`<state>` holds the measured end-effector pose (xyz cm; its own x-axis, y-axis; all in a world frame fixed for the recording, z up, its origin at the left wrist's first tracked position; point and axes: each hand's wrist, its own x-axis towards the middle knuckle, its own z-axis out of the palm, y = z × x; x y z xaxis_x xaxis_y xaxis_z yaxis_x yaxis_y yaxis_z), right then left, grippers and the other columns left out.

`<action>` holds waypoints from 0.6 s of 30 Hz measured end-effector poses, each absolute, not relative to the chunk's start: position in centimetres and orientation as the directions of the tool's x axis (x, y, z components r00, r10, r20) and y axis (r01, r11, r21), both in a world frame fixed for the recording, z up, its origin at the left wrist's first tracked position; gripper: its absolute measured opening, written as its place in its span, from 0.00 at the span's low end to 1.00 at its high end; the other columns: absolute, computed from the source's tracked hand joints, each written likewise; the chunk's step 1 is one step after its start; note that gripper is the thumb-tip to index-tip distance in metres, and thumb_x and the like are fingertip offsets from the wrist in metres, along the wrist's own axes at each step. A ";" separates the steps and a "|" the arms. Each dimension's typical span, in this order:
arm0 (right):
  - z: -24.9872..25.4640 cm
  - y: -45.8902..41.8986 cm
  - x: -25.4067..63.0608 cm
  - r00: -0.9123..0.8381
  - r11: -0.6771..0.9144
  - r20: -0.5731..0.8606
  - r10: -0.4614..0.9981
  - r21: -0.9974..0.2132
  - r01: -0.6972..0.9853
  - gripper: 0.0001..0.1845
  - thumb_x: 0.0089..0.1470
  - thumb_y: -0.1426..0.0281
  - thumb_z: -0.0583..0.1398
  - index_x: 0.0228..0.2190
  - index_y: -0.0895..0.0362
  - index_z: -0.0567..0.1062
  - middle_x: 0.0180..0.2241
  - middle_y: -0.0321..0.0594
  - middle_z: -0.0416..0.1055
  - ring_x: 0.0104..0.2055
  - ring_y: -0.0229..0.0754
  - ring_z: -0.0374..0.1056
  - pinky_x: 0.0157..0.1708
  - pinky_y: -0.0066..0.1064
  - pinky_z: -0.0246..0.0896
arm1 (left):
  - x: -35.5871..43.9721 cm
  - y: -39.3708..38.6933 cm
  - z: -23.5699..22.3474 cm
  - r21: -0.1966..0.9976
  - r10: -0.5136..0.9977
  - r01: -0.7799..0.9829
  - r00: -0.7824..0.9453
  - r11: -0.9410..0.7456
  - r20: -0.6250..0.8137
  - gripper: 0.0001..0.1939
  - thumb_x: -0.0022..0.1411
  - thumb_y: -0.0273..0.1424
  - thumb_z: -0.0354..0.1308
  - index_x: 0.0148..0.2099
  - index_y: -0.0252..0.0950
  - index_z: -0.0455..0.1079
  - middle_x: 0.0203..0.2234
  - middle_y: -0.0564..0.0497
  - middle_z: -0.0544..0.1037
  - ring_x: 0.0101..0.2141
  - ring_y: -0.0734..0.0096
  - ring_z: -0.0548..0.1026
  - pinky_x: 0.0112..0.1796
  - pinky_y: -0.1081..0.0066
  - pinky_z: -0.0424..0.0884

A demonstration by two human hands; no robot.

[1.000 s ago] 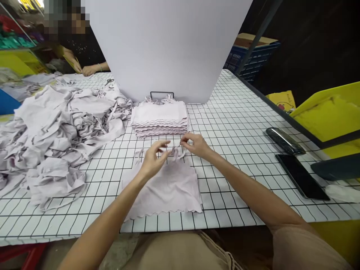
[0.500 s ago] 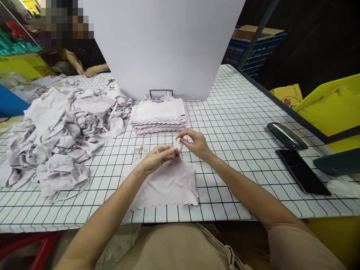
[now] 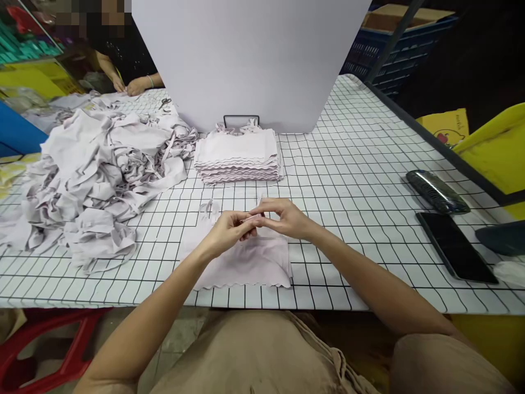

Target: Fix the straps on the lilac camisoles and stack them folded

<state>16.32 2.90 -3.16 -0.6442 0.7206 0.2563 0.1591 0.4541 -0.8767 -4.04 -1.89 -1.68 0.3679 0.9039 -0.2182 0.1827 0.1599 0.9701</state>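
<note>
A pale lilac camisole [image 3: 250, 268] lies flat near the table's front edge, its wavy hem toward me. One of its straps [image 3: 211, 209] stands in a loop at the upper left. Over the top right corner, my left hand [image 3: 225, 234] pinches the other strap, which my fingers mostly cover. My right hand [image 3: 285, 218] meets it there, thumb and fingertips closed on the same strap. Just behind is a neat stack of folded camisoles [image 3: 238, 150], with strap loops at its far side.
A loose heap of the same lilac garments [image 3: 98, 164] spreads over the left side. A white panel [image 3: 250, 60] stands behind the stack. At right lie a phone [image 3: 455, 246] and a dark glossy case [image 3: 437, 190]. Across the table, a co-worker's hands [image 3: 133, 86] handle cloth near scissors [image 3: 165, 103].
My right hand has come down and left to meet my left fingertips at the strap, which showed between them before. The whole view has shifted slightly. The camisole stays on the table.
</note>
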 end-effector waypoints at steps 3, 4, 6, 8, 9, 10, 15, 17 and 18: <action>-3.1 2.4 16.0 -0.576 0.540 0.336 0.745 -0.811 0.225 0.07 0.61 0.68 0.62 0.33 0.55 0.81 0.28 0.38 0.73 0.32 0.39 0.68 0.33 0.33 0.65 | -4.2 -2.3 -1.6 0.961 0.895 0.217 0.375 0.169 -0.242 0.22 0.62 0.49 0.61 0.33 0.32 0.76 0.27 0.47 0.78 0.27 0.73 0.71 0.30 0.70 0.69; -3.3 2.3 16.0 -0.566 0.548 0.346 0.748 -0.803 0.234 0.08 0.61 0.69 0.62 0.32 0.55 0.81 0.29 0.39 0.73 0.32 0.39 0.68 0.33 0.33 0.66 | -4.4 -2.4 -1.7 0.960 0.885 0.215 0.389 0.181 -0.254 0.22 0.62 0.49 0.61 0.35 0.32 0.77 0.29 0.46 0.79 0.28 0.73 0.72 0.31 0.70 0.70; -3.6 2.2 15.9 -0.556 0.549 0.361 0.749 -0.807 0.216 0.07 0.61 0.68 0.62 0.33 0.55 0.79 0.35 0.41 0.76 0.38 0.41 0.71 0.39 0.36 0.68 | -4.5 -2.5 -1.8 0.958 0.871 0.210 0.411 0.195 -0.268 0.23 0.64 0.49 0.59 0.36 0.32 0.76 0.29 0.46 0.79 0.28 0.72 0.73 0.31 0.70 0.71; -4.0 2.0 15.7 -0.557 0.532 0.367 0.745 -0.831 0.165 0.06 0.61 0.68 0.62 0.34 0.55 0.79 0.39 0.42 0.76 0.41 0.42 0.72 0.42 0.37 0.70 | -4.5 -2.5 -1.8 0.959 0.866 0.218 0.427 0.181 -0.261 0.23 0.66 0.49 0.57 0.35 0.32 0.76 0.29 0.46 0.79 0.28 0.72 0.72 0.31 0.69 0.71; -4.1 1.9 15.5 -0.555 0.522 0.370 0.745 -0.842 0.140 0.05 0.61 0.68 0.62 0.34 0.54 0.79 0.37 0.41 0.76 0.40 0.41 0.73 0.41 0.37 0.70 | -4.5 -2.5 -1.7 0.960 0.863 0.226 0.437 0.167 -0.253 0.23 0.67 0.48 0.56 0.35 0.32 0.75 0.28 0.47 0.78 0.27 0.72 0.72 0.31 0.69 0.71; -4.2 1.8 15.3 -0.549 0.515 0.377 0.746 -0.849 0.117 0.05 0.61 0.69 0.62 0.34 0.54 0.79 0.34 0.40 0.76 0.37 0.41 0.72 0.39 0.36 0.70 | -4.5 -2.4 -1.7 0.960 0.860 0.237 0.447 0.149 -0.244 0.23 0.68 0.48 0.55 0.34 0.32 0.75 0.28 0.47 0.78 0.27 0.72 0.72 0.32 0.69 0.71; -4.2 1.3 15.1 -0.469 0.508 0.425 0.774 -0.859 0.059 0.05 0.60 0.69 0.64 0.31 0.54 0.80 0.32 0.39 0.77 0.36 0.41 0.73 0.38 0.37 0.71 | -4.8 -3.0 -3.2 0.898 0.928 0.435 0.356 -0.063 -0.108 0.10 0.67 0.35 0.57 0.40 0.35 0.75 0.34 0.47 0.79 0.35 0.67 0.74 0.36 0.66 0.70; -4.3 1.3 15.3 -0.467 0.467 0.383 0.797 -0.882 0.073 0.04 0.59 0.70 0.65 0.32 0.53 0.80 0.31 0.38 0.78 0.35 0.41 0.74 0.37 0.36 0.71 | -5.0 -3.6 -4.7 0.806 0.954 0.565 0.301 -0.175 -0.004 0.05 0.64 0.31 0.61 0.42 0.37 0.75 0.37 0.48 0.78 0.38 0.65 0.73 0.39 0.64 0.69; -4.5 1.3 15.5 -0.469 0.443 0.357 0.808 -0.893 0.084 0.03 0.58 0.70 0.65 0.32 0.53 0.81 0.31 0.37 0.78 0.34 0.40 0.74 0.36 0.36 0.71 | -5.0 -3.9 -5.4 0.752 0.957 0.624 0.288 -0.211 0.030 0.06 0.62 0.31 0.64 0.42 0.37 0.74 0.37 0.49 0.78 0.39 0.64 0.72 0.40 0.62 0.68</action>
<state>15.52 1.29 -4.47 -0.4694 0.8077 0.3569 0.0838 0.4431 -0.8925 -5.01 -3.91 -5.43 0.2881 0.9571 0.0300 0.6238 -0.2114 0.7525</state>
